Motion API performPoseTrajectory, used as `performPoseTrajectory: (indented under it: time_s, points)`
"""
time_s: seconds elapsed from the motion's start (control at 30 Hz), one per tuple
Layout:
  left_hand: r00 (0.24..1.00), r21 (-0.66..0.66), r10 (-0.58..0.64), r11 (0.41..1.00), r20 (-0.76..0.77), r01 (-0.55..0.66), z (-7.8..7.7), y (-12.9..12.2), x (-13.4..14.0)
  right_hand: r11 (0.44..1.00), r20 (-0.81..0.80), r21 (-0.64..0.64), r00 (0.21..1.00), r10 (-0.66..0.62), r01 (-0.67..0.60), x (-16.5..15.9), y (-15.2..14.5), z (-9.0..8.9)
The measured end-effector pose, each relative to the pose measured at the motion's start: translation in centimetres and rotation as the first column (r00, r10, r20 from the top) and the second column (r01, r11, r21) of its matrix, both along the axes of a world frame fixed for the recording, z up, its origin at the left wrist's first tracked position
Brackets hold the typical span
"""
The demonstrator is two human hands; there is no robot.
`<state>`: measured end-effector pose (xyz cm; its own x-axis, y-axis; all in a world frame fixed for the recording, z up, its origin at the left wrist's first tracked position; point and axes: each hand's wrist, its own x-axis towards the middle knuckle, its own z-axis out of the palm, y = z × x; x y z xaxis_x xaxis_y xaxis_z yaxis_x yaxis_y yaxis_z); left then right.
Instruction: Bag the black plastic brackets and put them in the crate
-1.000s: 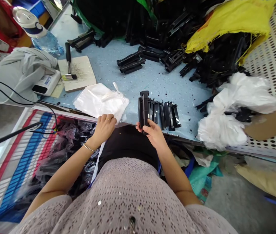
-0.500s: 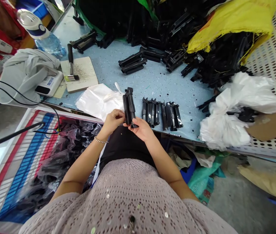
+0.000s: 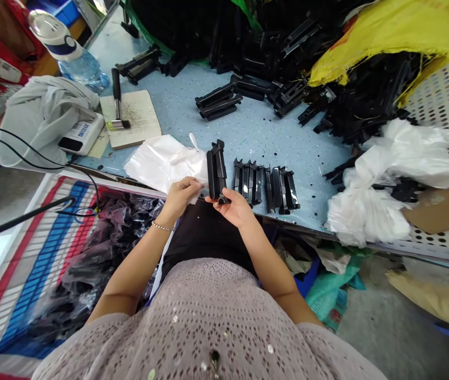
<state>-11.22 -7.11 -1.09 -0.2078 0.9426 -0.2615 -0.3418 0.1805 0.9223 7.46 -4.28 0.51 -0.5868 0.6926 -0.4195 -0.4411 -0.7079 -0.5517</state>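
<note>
My right hand (image 3: 235, 208) is closed round the lower end of a long black plastic part (image 3: 216, 171), which stands up over the table's front edge. To its left, my left hand (image 3: 181, 198) pinches the near corner of the thin white plastic bags (image 3: 165, 161), which lie flat; how many sheets are in the fingers is hidden. Just right of the held part, several black parts of the same kind (image 3: 247, 182) lie side by side in a row. Two more black parts (image 3: 218, 101) rest farther back on the blue speckled table (image 3: 177, 113).
Heaped black parts (image 3: 256, 50) fill the back, some under a yellow sack (image 3: 383, 39). A brush (image 3: 117, 105) lies on a board (image 3: 145, 119) beside a white scale (image 3: 84, 134) and a water bottle (image 3: 76, 60). Crumpled white bags (image 3: 386, 184) sit right. A striped bag (image 3: 36, 264) holds wrapped parts.
My right hand has moved the black part slightly right, away from my left hand. A white bag corner now shows at the left fingertips.
</note>
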Motion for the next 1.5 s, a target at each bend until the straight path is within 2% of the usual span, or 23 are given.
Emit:
performPoseTrajectory:
  time_s: [0.23,0.33,0.4,0.43,0.47,0.5,0.57,0.6,0.63,0.7,0.77,0.8,0.87,0.93,0.97,1.03,1.13,1.23,1.3,1.37,1.43,1.5]
  points:
    - [1.0,0.004,0.03,1.0,0.007,-0.03,-0.7,0.3,0.4,0.999,0.022,-0.021,0.999,0.03,-0.03,-0.2,-0.5,0.4]
    - [0.995,0.013,0.099,0.995,-0.018,-0.099,-0.2,0.3,-0.3,1.0,0.038,-0.013,0.999,-0.009,0.01,-0.3,-0.2,0.5]
    - [0.973,0.105,0.185,0.98,-0.14,-0.171,0.7,0.0,-1.5,0.999,0.065,-0.014,0.997,-0.04,0.041,0.0,0.2,0.5]
    - [0.94,0.175,0.219,0.969,-0.263,-0.177,1.2,-0.3,-2.2,0.999,0.078,-0.014,0.996,-0.049,0.05,0.2,0.4,0.4]
    - [0.876,0.239,0.239,0.96,-0.418,-0.148,1.9,-0.7,-2.9,0.998,0.089,-0.012,0.995,-0.054,0.056,0.4,0.7,0.4]
    - [0.778,0.277,0.238,0.957,-0.581,-0.086,2.5,-1.0,-3.5,0.998,0.096,-0.008,0.993,-0.061,0.062,0.6,0.9,0.4]
    - [0.528,0.255,0.182,0.965,-0.829,0.068,3.5,-1.7,-4.3,0.996,0.109,0.01,0.99,-0.085,0.085,0.7,1.0,0.6]
    - [0.421,0.219,0.148,0.967,-0.895,0.127,3.8,-1.9,-4.5,0.994,0.12,0.031,0.987,-0.105,0.102,0.8,0.9,0.8]
    - [0.347,0.189,0.121,0.968,-0.93,0.168,4.0,-2.0,-4.5,0.99,0.135,0.065,0.982,-0.133,0.126,0.9,0.7,1.0]
    - [0.281,0.162,0.1,0.965,-0.954,0.206,4.1,-1.9,-4.1,0.974,0.162,0.155,0.968,-0.191,0.167,1.4,-0.3,1.9]
    - [0.267,0.159,0.098,0.963,-0.959,0.216,3.8,-1.6,-3.4,0.971,0.145,0.21,0.978,-0.15,0.117,2.2,-1.7,2.8]
    - [0.271,0.157,0.094,0.962,-0.958,0.222,3.6,-1.5,-3.1,0.979,0.11,0.2,0.992,-0.065,0.042,2.7,-2.5,3.1]
    - [0.306,0.154,0.072,0.955,-0.949,0.253,3.2,-1.3,-2.5,0.98,-0.008,0.11,0.985,0.17,-0.169,3.6,-4.0,3.3]
    - [0.358,0.161,0.054,0.947,-0.932,0.277,2.8,-1.4,-2.3,0.944,-0.127,-0.023,0.938,0.323,-0.328,3.9,-4.8,2.8]
    - [0.378,0.168,0.053,0.946,-0.924,0.278,2.6,-1.5,-2.3,0.932,-0.159,-0.087,0.929,0.335,-0.352,3.8,-5.0,2.4]
    - [0.386,0.178,0.067,0.949,-0.92,0.261,2.4,-1.9,-2.4,0.939,-0.16,-0.172,0.949,0.271,-0.298,3.5,-5.0,1.5]
    - [0.341,0.184,0.093,0.951,-0.936,0.247,2.3,-2.4,-2.7,0.963,-0.125,-0.177,0.975,0.183,-0.204,2.9,-5.0,0.9]
    - [0.307,0.203,0.118,0.943,-0.944,0.264,2.3,-2.7,-2.3,0.943,-0.139,-0.193,0.959,0.246,-0.27,2.6,-5.1,1.0]
    - [0.285,0.203,0.109,0.924,-0.952,0.324,2.3,-2.8,-1.5,0.932,-0.142,-0.226,0.956,0.256,-0.283,2.2,-4.9,1.0]
    - [0.274,0.19,0.071,0.88,-0.959,0.436,2.4,-3.1,-0.6,0.944,-0.105,-0.225,0.969,0.224,-0.242,1.7,-4.3,0.9]
    - [0.298,0.208,0.05,0.824,-0.953,0.528,2.5,-3.5,-0.1,0.967,-0.04,-0.168,0.981,0.19,-0.194,1.3,-3.6,0.8]
    - [0.352,0.255,0.069,0.817,-0.934,0.517,2.4,-3.8,-0.3,0.974,-0.038,-0.119,0.981,0.191,-0.194,1.2,-3.0,0.9]
